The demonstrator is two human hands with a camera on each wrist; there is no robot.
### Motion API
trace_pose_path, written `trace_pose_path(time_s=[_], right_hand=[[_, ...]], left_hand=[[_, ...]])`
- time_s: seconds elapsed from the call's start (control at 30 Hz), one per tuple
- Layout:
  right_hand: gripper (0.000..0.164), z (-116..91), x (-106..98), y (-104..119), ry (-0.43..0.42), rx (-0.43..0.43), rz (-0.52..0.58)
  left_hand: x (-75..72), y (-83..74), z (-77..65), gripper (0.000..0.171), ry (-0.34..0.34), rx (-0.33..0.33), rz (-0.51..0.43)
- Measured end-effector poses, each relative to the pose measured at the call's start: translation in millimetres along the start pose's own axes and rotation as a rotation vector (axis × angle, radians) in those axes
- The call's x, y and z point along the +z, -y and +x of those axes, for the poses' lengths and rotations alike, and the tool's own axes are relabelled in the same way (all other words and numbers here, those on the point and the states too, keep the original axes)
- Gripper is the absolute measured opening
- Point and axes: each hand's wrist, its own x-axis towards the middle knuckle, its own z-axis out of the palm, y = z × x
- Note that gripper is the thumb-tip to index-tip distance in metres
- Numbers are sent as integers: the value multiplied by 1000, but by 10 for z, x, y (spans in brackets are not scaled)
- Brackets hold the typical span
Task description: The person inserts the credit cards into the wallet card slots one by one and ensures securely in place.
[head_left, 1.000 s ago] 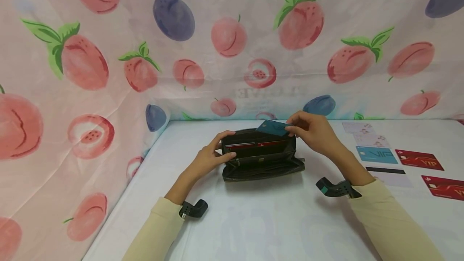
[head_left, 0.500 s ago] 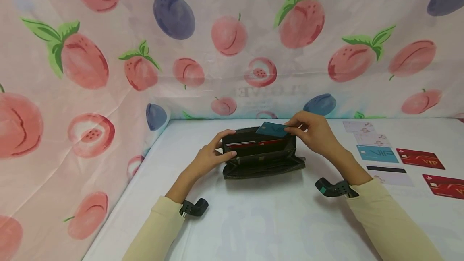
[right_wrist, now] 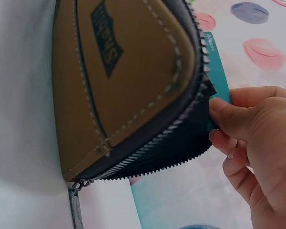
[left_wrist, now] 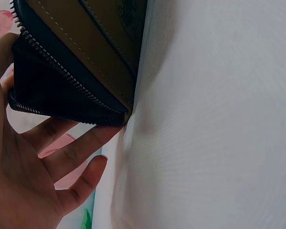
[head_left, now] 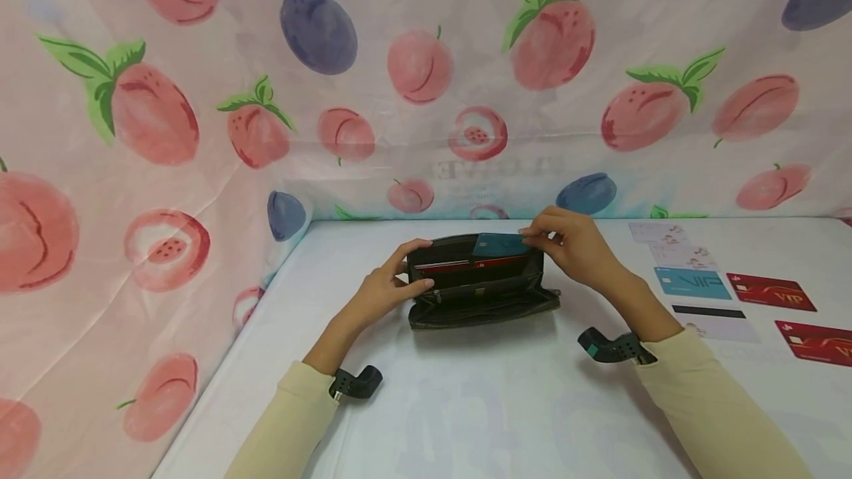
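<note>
Lowered and levelled since the earlier frame: one teal card, now at the back of the wallet, right of centre, upper part showing. Wallet and left hand unmoved.

Sleeves, two, beige. Wrist cameras, two, black, one per wrist. Bench, white covering.

Wallet, one, unzipped and spread, resting on the bench: dark interior; brown outer face, stitched, with dark lettered badge; metal zip pull at one end.

Left hand: grip holding the wallet's left end, thumb on the front side, index finger at the back rim. Right hand: grip narrow, teal card pinched between thumb and fingers at its right end. How deep the card's hidden lower edge sits is hard to judge.

Red-edged cards, slotted inside the wallet, in front of the teal card.

Loose cards, flat on the bench, right side: red card, cut by the frame edge; black-striped card; red VIP card; blue VIP card; pale patterned cards, two.

Backdrop, pink cloth, fruit print.
</note>
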Motion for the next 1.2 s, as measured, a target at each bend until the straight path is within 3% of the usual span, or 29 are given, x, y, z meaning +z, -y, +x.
trace_pose_path(time_s=[0.77,1.2], right_hand=[[24,14,-1,52,55,-74,-67],[27,8,-46,49,113,-28,-74]], left_hand=[[8,5,4,60,0,-10,-5],[5,-3,0,60,-3,-11,8]])
